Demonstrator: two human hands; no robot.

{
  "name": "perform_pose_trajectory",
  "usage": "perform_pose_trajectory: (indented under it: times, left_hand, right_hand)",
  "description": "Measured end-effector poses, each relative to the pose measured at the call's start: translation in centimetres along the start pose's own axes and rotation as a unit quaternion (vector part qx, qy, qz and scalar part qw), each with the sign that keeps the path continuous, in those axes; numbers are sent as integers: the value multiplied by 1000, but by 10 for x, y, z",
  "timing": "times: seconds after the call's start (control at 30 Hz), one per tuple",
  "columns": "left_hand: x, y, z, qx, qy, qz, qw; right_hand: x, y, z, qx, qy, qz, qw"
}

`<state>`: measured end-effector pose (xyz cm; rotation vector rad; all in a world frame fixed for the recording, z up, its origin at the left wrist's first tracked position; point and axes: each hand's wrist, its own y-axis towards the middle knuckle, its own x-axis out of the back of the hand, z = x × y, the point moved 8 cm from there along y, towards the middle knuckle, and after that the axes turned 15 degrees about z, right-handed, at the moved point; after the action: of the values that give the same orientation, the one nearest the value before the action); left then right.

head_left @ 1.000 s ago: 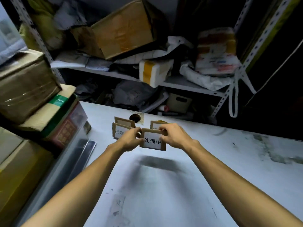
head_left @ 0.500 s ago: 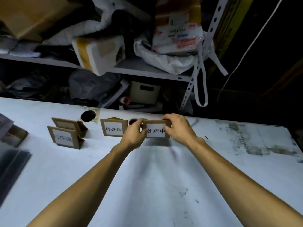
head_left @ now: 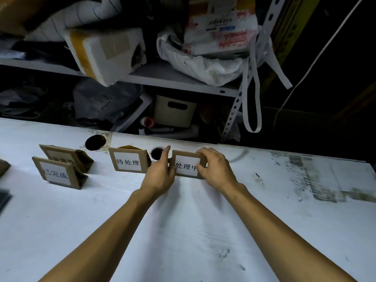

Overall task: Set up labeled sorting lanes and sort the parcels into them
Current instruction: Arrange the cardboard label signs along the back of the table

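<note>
A cardboard sign with the white label 处理中 point(head_left: 186, 165) stands on the white table point(head_left: 183, 231) near its far edge. My left hand point(head_left: 160, 174) grips its left side and my right hand point(head_left: 215, 169) grips its right side and top. To its left stands a sign reading 待处理 point(head_left: 127, 162). Further left are a sign reading 已完成 point(head_left: 55, 175) and, right behind it, another sign point(head_left: 61, 157) whose text is partly hidden. No parcel lies on the table in view.
Two round cable holes point(head_left: 95, 142) point(head_left: 157, 154) open in the table near the far edge. Behind the table a metal shelf point(head_left: 166, 78) holds a foam box point(head_left: 105, 51), bagged parcels point(head_left: 219, 37) and a beige bin point(head_left: 175, 110). White straps point(head_left: 252, 92) hang from the shelf post.
Both hands carried the 处理中 sign rightward, past the 待处理 sign, and brought it down onto the table. My view swung right, so the stacked boxes at the left dropped out of view.
</note>
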<state>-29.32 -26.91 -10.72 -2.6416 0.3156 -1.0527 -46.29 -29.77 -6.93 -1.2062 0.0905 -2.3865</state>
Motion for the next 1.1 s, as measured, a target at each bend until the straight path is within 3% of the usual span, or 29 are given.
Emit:
perform_pose_trajectory:
  times: [0.2, 0.43, 0.7, 0.93, 1.1]
  left_hand:
    - [4, -8, -8, 16, -10, 86, 996]
    - [33, -35, -28, 4, 49, 122, 991]
    - [117, -98, -53, -65, -1, 121, 991]
    - [190, -163, 6, -55, -39, 89, 994]
    - [233, -188, 76, -1, -61, 13, 998]
  right_hand:
    - [13, -18, 4, -41, 33, 25, 998]
    - [43, -49, 41, -48, -24, 24, 998]
    - [41, -75, 146, -22, 16, 87, 996]
    - [-11, -66, 248, 23, 15, 129, 991]
    - [-63, -37, 294, 52, 3, 158, 986]
